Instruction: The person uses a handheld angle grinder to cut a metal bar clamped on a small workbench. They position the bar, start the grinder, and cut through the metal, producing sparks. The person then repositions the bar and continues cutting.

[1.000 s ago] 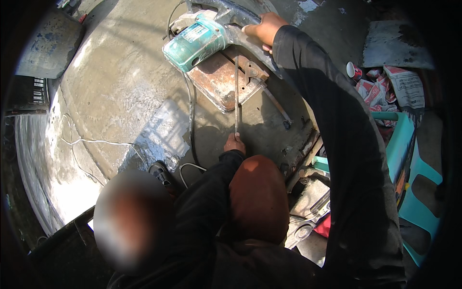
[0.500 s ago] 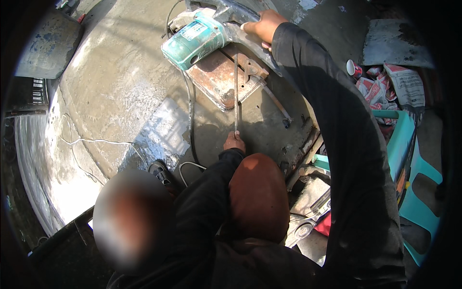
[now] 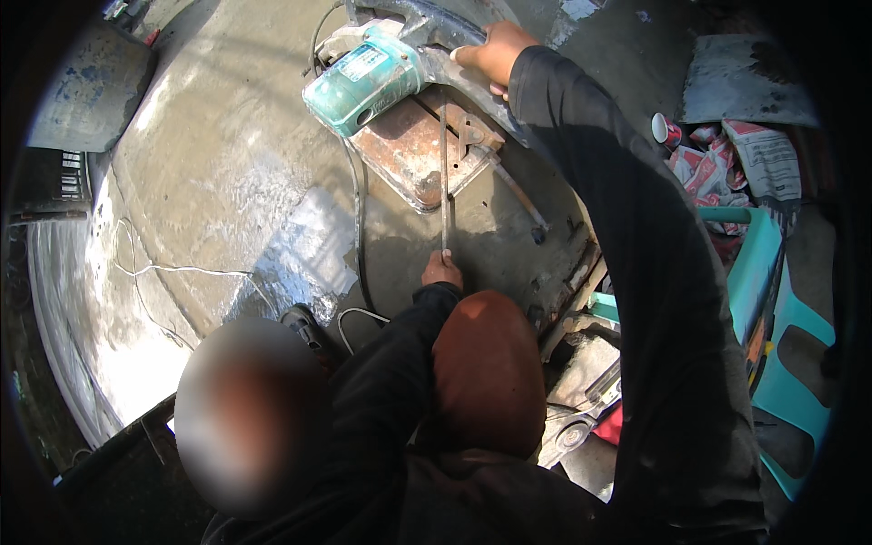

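Observation:
A cut-off saw with a worn teal motor (image 3: 361, 89) stands on the floor ahead of me, on a rusty metal base (image 3: 400, 156). My right hand (image 3: 500, 56) is closed around the saw's dark handle, arm stretched far forward. Low in front of my knee, my left hand (image 3: 441, 271) grips the near end of a thin metal rod (image 3: 445, 204). The rod runs away from me over the base and passes under the saw head. Its far end and the blade's contact with it are hidden.
A grey power cord (image 3: 358, 218) trails from the motor toward me. A thin white cable (image 3: 195, 266) lies at left. On the right are a teal plastic stool (image 3: 745, 263), crumpled paper sacks (image 3: 758, 159) and a red cup (image 3: 667, 129). A blurred round patch covers the lower left.
My right hand and the saw's motor have shifted very slightly left and toward me. My left hand keeps its hold on the rod, almost still.

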Demonstrator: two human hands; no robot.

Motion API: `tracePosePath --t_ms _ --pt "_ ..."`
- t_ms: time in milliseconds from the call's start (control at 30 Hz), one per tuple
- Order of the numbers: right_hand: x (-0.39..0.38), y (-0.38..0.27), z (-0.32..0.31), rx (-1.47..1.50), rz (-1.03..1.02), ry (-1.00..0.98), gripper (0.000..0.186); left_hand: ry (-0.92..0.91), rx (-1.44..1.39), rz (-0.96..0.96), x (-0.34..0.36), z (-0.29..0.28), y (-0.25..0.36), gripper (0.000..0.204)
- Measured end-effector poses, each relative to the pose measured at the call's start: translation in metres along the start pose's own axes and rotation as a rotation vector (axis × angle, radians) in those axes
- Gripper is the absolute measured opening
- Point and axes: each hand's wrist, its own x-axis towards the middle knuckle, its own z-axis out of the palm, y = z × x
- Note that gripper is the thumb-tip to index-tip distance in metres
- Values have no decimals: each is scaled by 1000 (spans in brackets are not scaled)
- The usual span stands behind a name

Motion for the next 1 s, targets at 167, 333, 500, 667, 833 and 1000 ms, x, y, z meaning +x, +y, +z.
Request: tracePosePath --t_ms 167,333,500,667,833,1000 --pt "-2 -2 2 -7 15 48 68 6 -1 -6 -1 1 1 29" --pt "-3 -2 2 -101 -14 64 70 2 23 -13 0 1 1 29" --pt "0 -2 1 -57 -15 32 70 15 4 0 1 4 -1 29" --pt "6 3 1 -126 -28 20 57 25 -29 -14 0 6 -2 30" --pt "10 7 -1 -91 -26 -16 56 9 -41 -26 -2 3 2 31" --pt "14 13 3 -49 -39 -1 42 -38 -30 -66 -5 -4 8 31"
